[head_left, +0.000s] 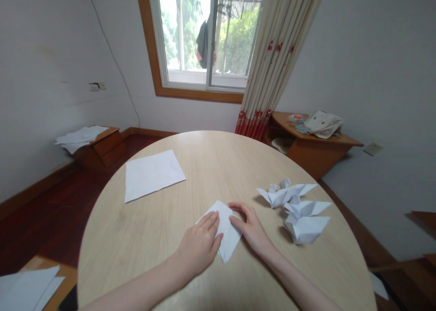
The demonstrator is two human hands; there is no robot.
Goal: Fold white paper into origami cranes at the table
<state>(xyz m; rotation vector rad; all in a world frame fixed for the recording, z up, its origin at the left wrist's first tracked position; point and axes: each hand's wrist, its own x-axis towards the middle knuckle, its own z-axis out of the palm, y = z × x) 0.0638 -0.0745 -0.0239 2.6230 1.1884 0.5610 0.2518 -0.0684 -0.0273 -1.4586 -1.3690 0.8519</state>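
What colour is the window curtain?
The curtain is cream with red flowers and hem, head view.

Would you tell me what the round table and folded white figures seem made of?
The round table looks like pale wood or laminate: fine straight grain, satin sheen. The folded white figures look like thin matte paper, with crisp creases.

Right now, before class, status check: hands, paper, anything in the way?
Left hand on folded white paper, right hand at its edge. Folded paper figures to the right, flat white sheet beyond, both apart from the hands.
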